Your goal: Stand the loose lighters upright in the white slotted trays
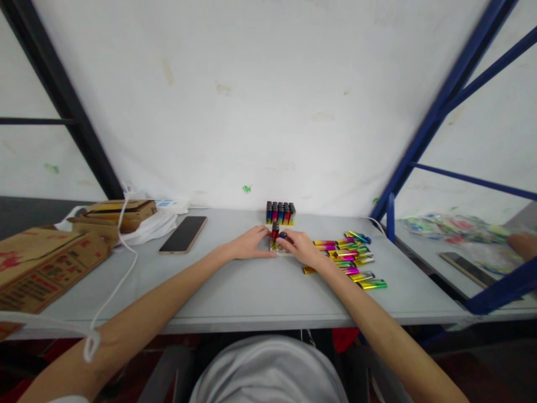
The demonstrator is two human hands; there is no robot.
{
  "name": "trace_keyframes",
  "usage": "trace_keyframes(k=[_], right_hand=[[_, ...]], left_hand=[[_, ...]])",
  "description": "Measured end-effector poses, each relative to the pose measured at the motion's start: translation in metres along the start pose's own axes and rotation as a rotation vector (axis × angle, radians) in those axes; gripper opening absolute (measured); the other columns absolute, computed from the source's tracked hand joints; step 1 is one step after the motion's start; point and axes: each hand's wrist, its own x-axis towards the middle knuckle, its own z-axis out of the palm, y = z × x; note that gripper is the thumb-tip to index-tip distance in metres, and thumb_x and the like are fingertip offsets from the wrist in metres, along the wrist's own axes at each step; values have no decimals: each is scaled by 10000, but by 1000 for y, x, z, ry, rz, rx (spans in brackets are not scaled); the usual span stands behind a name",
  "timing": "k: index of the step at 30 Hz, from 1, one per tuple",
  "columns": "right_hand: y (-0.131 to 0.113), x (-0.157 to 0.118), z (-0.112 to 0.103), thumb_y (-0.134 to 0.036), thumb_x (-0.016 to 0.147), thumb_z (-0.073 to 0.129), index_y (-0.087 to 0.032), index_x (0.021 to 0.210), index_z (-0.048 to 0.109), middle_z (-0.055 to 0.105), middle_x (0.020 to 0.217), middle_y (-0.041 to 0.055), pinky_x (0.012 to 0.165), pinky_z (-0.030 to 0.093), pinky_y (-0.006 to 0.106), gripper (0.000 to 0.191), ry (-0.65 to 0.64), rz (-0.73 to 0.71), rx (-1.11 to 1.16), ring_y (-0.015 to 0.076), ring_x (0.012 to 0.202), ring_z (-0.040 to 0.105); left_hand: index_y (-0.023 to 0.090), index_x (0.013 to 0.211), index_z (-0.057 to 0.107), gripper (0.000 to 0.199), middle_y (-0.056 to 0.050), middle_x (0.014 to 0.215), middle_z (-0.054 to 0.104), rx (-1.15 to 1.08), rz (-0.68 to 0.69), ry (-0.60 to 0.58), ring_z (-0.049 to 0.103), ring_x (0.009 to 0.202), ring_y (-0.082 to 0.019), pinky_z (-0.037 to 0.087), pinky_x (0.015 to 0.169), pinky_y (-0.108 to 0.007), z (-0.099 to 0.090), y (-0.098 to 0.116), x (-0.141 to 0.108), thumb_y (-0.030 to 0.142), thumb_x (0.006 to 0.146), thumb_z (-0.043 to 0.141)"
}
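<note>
My left hand (250, 244) spans the left end of a small clear tray (287, 251), thumb at its front edge and fingers toward its back edge. A dark-topped red and yellow lighter (274, 235) stands upright in that tray, close to my left fingertips. My right hand (297, 245) pinches another lighter (282, 235), its dark blue end showing above the tray; the rest of it is hidden by the fingers. Just behind, a block of upright lighters (281, 213) stands in rows. Loose shiny lighters (346, 254) in several colours lie beside my right forearm.
A phone (183, 235) lies left on the grey table (235, 296). Cardboard boxes (50, 260) and a white cable (126, 240) are further left. A blue metal frame (436, 120) rises at right. Beyond it are plastic bags (461, 229), another phone (467, 268) and another person's hand (522, 245).
</note>
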Motion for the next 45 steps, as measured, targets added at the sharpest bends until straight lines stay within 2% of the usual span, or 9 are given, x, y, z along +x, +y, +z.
trace_keyframes(k=[5,10,15,20,26,31,35,41,45], right_hand=[[-3,5,7,-428,1085,616,-206,926,651,724,913,86,756,461,307,275,9,-44,-219,217,801,627],[-4,6,4,-460,1091,600,-197,855,673,707,833,74,737,430,302,360,-34,-47,-217,201,745,596],[14,-4,-37,-479,1144,403,-199,897,710,731,865,87,809,466,318,484,91,12,-209,219,804,635],[49,-26,-86,-387,1034,636,-174,1247,742,793,1011,115,904,529,359,320,53,228,-276,245,884,712],[73,-44,-111,-373,887,799,-200,977,853,839,1029,134,854,567,365,202,-130,366,-190,297,928,765],[77,-39,-104,-341,819,828,-215,864,851,841,891,104,753,561,354,136,-200,411,-158,280,783,750],[69,-28,-88,-331,869,789,-193,790,804,812,875,123,770,536,337,159,-103,309,-282,260,770,718],[44,-17,-63,-448,1070,524,-193,1199,773,804,859,69,770,515,316,378,93,229,-151,213,706,692],[30,-10,-45,-479,1037,531,-199,1112,808,834,1021,101,841,530,331,401,182,157,-7,247,892,739]], left_hand=[[180,1253,686,659,-150,1258,717,5,1,-3,669,1184,-359,529,1084,-468,1,-2,0,705,867,782],[175,1271,684,659,-164,1287,712,0,5,-1,662,1215,-364,518,1107,-474,1,-2,1,692,874,782],[177,1284,691,677,-161,1307,718,-7,2,3,664,1235,-378,513,1128,-476,0,-1,1,685,851,803],[172,1283,694,668,-166,1314,713,-9,-14,-12,668,1233,-373,520,1124,-462,-2,1,1,676,858,800],[157,1286,686,704,-178,1313,699,0,-34,-26,664,1240,-381,513,1138,-459,-2,2,1,702,853,791],[167,1292,684,701,-176,1318,700,-5,-32,-26,662,1245,-386,514,1143,-472,-2,0,0,695,846,800],[171,1281,691,689,-171,1318,705,-9,-21,-20,663,1248,-384,516,1143,-463,-2,0,0,692,844,803],[156,1274,685,682,-180,1317,705,-3,-14,-16,664,1247,-391,518,1138,-477,-1,0,1,672,846,808],[140,1279,677,686,-189,1315,699,-2,-17,-20,659,1250,-388,515,1139,-486,-1,0,1,665,856,802]])
